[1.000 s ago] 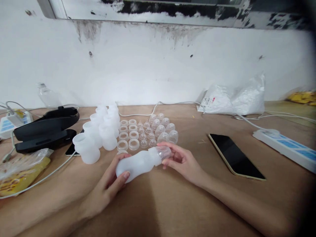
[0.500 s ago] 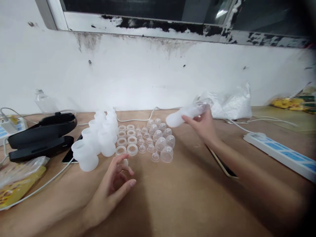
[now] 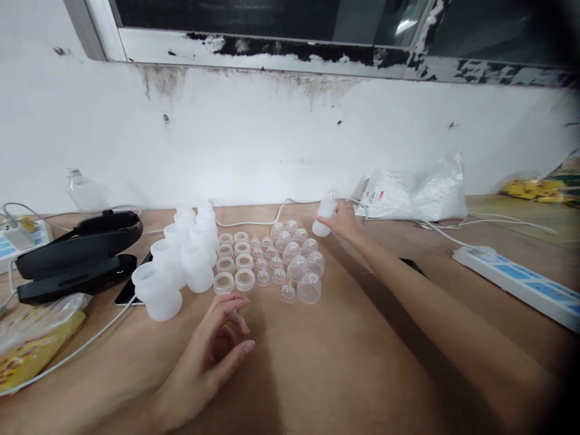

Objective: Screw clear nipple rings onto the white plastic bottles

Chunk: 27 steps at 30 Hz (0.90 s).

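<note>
My right hand grips an assembled baby bottle with a clear domed cap, nearly upright at the back of the table; whether its base touches the table I cannot tell. My left hand hovers with loosely curled, parted fingers, holding nothing, in front of two rows of translucent collar rings. Clear bottle nipples stand in rows right of the rings. Beside them are clear dome caps. White open-necked bottle bodies stand in two rows at the left.
A black case, a phone and a yellow packet lie left. A white plastic bag sits against the wall. Power strips and white cables lie about, and another phone is partly behind my right arm.
My right hand has carried the baby bottle leftward and back, turning it from lying tilted to nearly upright. My left hand stays almost where it was, still empty.
</note>
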Each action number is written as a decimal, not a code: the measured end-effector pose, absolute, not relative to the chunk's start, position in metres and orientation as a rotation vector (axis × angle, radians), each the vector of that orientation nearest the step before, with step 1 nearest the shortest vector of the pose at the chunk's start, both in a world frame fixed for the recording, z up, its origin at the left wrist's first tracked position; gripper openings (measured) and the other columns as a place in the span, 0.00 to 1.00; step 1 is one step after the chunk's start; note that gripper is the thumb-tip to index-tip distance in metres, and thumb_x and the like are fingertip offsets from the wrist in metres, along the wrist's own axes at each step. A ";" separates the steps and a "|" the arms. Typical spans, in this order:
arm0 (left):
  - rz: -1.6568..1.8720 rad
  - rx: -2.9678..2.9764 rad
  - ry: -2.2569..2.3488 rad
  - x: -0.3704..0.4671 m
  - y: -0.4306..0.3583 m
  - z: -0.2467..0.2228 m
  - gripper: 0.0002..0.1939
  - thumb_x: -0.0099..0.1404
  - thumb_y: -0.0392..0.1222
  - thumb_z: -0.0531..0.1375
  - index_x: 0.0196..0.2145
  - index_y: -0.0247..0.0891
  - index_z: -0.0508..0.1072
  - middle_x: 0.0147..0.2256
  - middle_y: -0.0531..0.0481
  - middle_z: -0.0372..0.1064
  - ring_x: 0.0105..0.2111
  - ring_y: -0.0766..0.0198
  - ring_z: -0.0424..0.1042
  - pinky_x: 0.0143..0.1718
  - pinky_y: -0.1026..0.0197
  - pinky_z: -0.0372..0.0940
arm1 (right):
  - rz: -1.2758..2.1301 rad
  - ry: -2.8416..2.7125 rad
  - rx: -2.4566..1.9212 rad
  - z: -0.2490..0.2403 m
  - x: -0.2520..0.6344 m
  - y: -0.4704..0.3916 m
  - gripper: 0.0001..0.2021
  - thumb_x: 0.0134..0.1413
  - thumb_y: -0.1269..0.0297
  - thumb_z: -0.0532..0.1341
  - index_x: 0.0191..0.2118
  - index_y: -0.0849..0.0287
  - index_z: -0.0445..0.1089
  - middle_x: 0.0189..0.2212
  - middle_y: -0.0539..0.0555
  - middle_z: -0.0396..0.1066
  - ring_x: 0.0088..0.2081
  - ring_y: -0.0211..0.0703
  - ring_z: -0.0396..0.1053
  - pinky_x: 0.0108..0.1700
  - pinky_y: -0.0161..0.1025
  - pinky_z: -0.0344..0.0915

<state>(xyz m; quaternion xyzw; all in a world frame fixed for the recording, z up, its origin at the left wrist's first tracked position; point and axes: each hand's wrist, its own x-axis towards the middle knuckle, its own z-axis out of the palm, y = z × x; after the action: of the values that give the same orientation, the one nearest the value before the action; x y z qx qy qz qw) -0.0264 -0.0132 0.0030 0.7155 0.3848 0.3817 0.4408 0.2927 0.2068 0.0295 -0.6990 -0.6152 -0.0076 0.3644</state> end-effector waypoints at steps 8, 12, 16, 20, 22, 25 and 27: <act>0.767 2.357 0.957 -0.034 -0.012 0.011 0.18 0.63 0.36 0.49 0.51 0.43 0.56 0.49 0.44 0.59 0.46 0.60 0.62 0.47 0.57 0.61 | -0.219 -1.617 -1.508 0.043 0.251 0.127 0.32 0.49 0.55 0.56 0.58 0.62 0.47 0.56 0.61 0.49 0.58 0.49 0.47 0.58 0.48 0.49; 0.440 2.739 0.803 -0.039 -0.009 0.016 0.27 0.63 0.38 0.49 0.59 0.35 0.47 0.58 0.41 0.49 0.58 0.53 0.48 0.57 0.50 0.49 | -0.120 -2.471 -0.982 0.033 0.203 0.029 0.24 0.55 0.61 0.49 0.59 0.56 0.49 0.58 0.54 0.48 0.60 0.45 0.45 0.59 0.45 0.50; 0.207 2.758 0.799 -0.042 -0.007 0.015 0.33 0.63 0.46 0.48 0.60 0.30 0.39 0.60 0.38 0.37 0.60 0.53 0.40 0.58 0.49 0.45 | 0.102 -2.800 -0.978 0.007 0.187 -0.019 0.31 0.56 0.55 0.47 0.62 0.64 0.40 0.61 0.56 0.39 0.61 0.47 0.40 0.58 0.45 0.54; 0.150 2.689 0.787 -0.043 -0.005 0.013 0.36 0.63 0.51 0.48 0.60 0.33 0.36 0.61 0.39 0.34 0.60 0.53 0.39 0.58 0.49 0.45 | 0.296 -2.805 -1.119 -0.005 0.190 -0.015 0.31 0.57 0.52 0.45 0.62 0.61 0.38 0.61 0.55 0.36 0.61 0.48 0.40 0.58 0.48 0.53; 0.159 2.664 0.799 -0.043 -0.004 0.012 0.34 0.63 0.50 0.48 0.60 0.35 0.37 0.61 0.41 0.34 0.60 0.54 0.40 0.58 0.49 0.46 | 0.344 -2.806 -1.126 -0.004 0.191 -0.011 0.30 0.56 0.52 0.45 0.61 0.59 0.39 0.61 0.55 0.36 0.61 0.48 0.39 0.58 0.50 0.52; 0.162 2.650 0.802 -0.043 -0.003 0.010 0.34 0.63 0.50 0.48 0.60 0.35 0.39 0.61 0.40 0.35 0.60 0.53 0.40 0.57 0.48 0.46 | 0.354 -2.804 -1.138 -0.001 0.190 -0.011 0.30 0.56 0.52 0.45 0.61 0.60 0.41 0.61 0.56 0.36 0.62 0.49 0.39 0.58 0.50 0.51; 0.190 2.649 0.799 -0.043 -0.003 0.009 0.34 0.63 0.49 0.49 0.60 0.34 0.39 0.60 0.39 0.36 0.60 0.53 0.41 0.57 0.48 0.47 | 0.349 -2.805 -1.141 -0.001 0.189 -0.012 0.30 0.56 0.52 0.45 0.61 0.61 0.42 0.61 0.57 0.37 0.61 0.49 0.39 0.58 0.50 0.51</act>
<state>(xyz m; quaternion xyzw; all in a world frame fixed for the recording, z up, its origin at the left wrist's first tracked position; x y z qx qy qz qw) -0.0429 -0.0033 0.0095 0.9391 0.2831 0.0674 0.1830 0.1891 -0.0125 -0.0005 -0.3738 -0.9192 0.1143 0.0466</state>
